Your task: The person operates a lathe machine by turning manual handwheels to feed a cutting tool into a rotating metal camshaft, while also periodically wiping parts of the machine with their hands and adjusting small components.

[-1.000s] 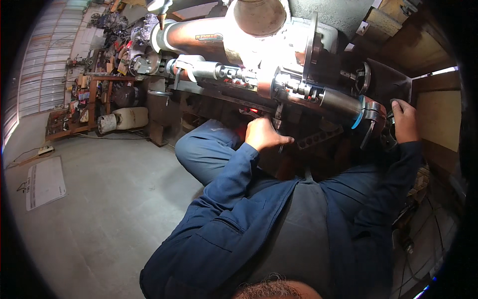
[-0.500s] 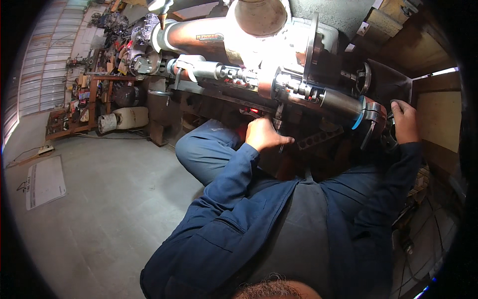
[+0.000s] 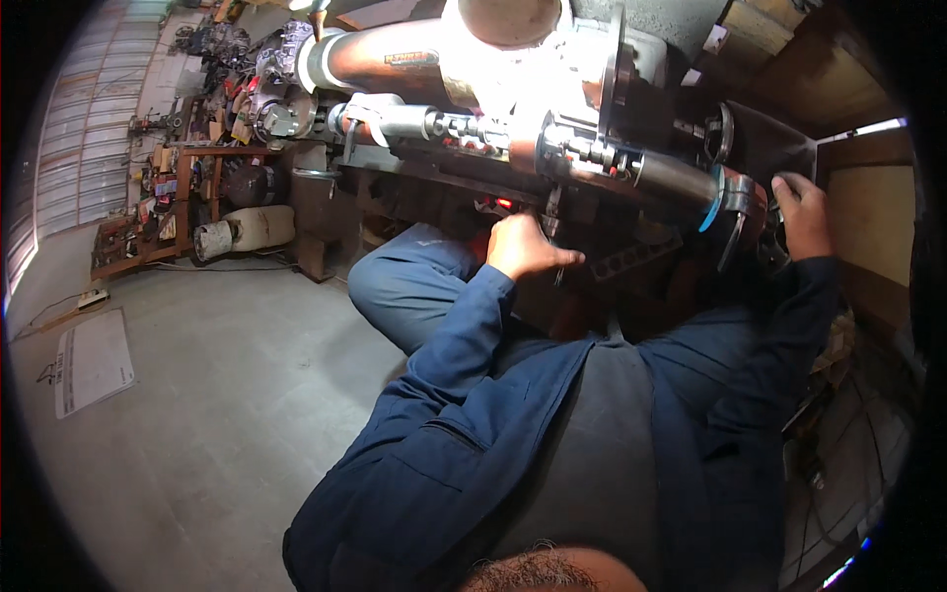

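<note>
A long machine [image 3: 380,64] lies across the top of the view, with a shiny steel shaft with several lobes [image 3: 473,130] mounted along its front. My left hand [image 3: 521,247] is below the middle of the shaft, its fingers curled and its thumb pointing right. What those fingers grip is hidden behind the hand, beside a metal fitting [image 3: 552,209]. At the machine's right end, my right hand [image 3: 804,219] is closed over the edge of a partly hidden round handwheel [image 3: 771,237]. A clamp collar with a lever [image 3: 735,207] and a blue band [image 3: 711,212] sit just left of it.
A red light [image 3: 504,203] glows above my left hand. A metal strip with round holes [image 3: 636,259] lies under the machine. Shelves of parts [image 3: 212,118] and a pale canister [image 3: 261,229] stand at the left, and a wooden panel [image 3: 868,227] at the right.
My right hand and forearm have shifted up slightly at the handwheel. My left hand keeps its grip, a little higher in view. The whole view has tilted slightly.
</note>
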A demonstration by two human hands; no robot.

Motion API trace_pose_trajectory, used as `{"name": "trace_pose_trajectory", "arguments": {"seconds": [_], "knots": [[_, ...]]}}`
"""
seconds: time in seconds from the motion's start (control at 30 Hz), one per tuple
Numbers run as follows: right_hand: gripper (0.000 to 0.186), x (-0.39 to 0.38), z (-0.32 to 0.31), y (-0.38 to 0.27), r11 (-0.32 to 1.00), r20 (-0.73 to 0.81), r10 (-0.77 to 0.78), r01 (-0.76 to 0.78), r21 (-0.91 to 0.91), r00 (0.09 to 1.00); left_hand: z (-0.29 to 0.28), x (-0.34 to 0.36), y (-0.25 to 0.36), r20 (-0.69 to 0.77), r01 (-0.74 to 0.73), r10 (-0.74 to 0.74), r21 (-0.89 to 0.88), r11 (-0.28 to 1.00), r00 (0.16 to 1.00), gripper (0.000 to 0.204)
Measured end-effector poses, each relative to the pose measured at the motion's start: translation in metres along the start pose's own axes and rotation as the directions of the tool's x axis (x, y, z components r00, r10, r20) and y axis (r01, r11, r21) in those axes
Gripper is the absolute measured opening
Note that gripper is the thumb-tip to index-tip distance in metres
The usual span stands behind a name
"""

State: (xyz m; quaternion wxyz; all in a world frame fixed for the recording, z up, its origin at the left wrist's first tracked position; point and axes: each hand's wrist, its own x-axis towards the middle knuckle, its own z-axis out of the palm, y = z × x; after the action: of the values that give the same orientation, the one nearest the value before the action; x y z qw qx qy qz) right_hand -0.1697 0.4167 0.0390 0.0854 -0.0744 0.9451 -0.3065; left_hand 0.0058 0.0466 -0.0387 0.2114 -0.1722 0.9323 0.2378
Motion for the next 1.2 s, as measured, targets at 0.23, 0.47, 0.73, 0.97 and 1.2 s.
{"name": "trace_pose_trajectory", "arguments": {"seconds": [0.23,0.47,0.73,0.97,1.2], "knots": [[0.043,0.007,0.003,0.002,1.0,0.02,0.01,-0.01,0.004,1.0,0.003,0.002,-0.002,0.055,0.025,-0.028,0.05,0.998,0.998,0.085],[0.042,0.004,0.0,-0.002,0.999,0.014,0.026,-0.025,-0.039,1.0,0.011,0.002,-0.008,-0.049,-0.007,0.011,0.076,0.997,0.999,0.085],[0.042,0.001,0.0,-0.007,0.998,-0.01,0.038,-0.038,-0.058,0.999,0.006,0.001,-0.004,0.008,0.039,-0.039,0.015,0.999,0.999,0.084],[0.045,0.001,-0.002,-0.01,0.999,0.011,0.037,-0.037,-0.033,0.999,0.004,0.0,-0.007,-0.002,0.017,-0.017,-0.037,0.999,1.0,0.081],[0.044,0.002,0.0,-0.005,0.999,0.019,0.039,-0.039,-0.027,0.999,-0.005,-0.003,0.0,0.058,0.065,-0.062,-0.055,0.996,0.996,0.081]]}}
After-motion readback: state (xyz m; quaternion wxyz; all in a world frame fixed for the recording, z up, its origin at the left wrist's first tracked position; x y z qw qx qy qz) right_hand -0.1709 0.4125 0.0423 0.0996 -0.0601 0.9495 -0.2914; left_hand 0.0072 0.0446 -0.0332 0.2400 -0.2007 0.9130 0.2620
